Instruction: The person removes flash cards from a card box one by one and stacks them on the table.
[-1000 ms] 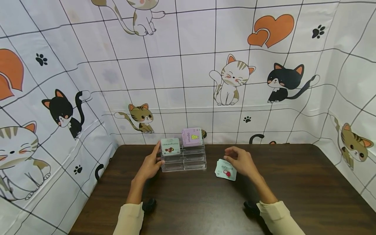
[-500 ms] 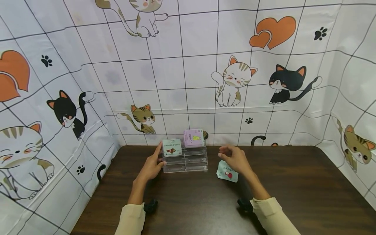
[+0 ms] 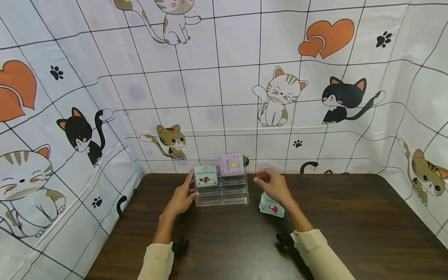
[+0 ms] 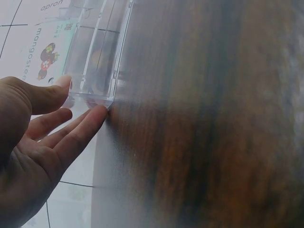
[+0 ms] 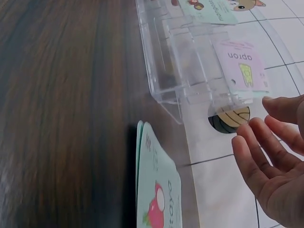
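Observation:
A clear plastic card rack (image 3: 222, 199) with stepped compartments stands near the table's far edge. Its upper left slot holds a green mangosteen card (image 3: 206, 176), and a purple apron card (image 3: 231, 165) leans in the upper right one. My left hand (image 3: 180, 199) touches the rack's left side; in the left wrist view its fingers are fairly straight, with the thumb at the edge. My right hand (image 3: 276, 188), relaxed and holding nothing, hovers just right of the rack. Below it on the table lies a small pile of green cards (image 5: 159, 190), a pitaya card on top, partly hidden in the head view.
The dark wooden table (image 3: 238, 241) spreads in front of the rack and to the right. A white cloth wall (image 3: 231, 85) printed with cats, hearts and grid lines rises just behind the table and along both sides.
My right hand has moved left and slightly up, from over the card pile toward the rack. The left hand stays at the rack's side. The cards have not moved.

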Action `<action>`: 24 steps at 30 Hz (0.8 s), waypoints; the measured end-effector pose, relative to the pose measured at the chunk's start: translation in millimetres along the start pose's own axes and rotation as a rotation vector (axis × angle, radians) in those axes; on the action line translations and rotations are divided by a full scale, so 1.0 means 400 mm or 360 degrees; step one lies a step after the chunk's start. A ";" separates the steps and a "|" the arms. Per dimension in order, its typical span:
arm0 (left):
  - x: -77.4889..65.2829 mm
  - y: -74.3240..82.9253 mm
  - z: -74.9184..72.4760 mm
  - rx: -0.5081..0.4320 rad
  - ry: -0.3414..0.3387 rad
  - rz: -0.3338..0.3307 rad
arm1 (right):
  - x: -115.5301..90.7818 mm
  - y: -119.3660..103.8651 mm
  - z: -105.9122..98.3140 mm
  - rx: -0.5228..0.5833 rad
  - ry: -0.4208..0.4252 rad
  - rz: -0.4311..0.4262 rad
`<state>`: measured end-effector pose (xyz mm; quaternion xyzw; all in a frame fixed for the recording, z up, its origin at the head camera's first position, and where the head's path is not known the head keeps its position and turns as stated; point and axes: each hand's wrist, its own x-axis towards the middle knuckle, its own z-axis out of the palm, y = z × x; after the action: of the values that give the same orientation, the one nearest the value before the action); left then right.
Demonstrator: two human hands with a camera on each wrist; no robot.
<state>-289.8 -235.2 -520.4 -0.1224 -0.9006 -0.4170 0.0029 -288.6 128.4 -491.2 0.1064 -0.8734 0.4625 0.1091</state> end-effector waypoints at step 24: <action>-0.002 0.002 -0.001 -0.0005 0.0000 0.0010 | 0.086 -0.047 0.045 0.0118 0.0110 -0.0019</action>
<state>-288.7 -235.4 -519.7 -0.1253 -0.8996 -0.4184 0.0042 -317.8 99.9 -476.2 0.0996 -0.8507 0.4973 0.1380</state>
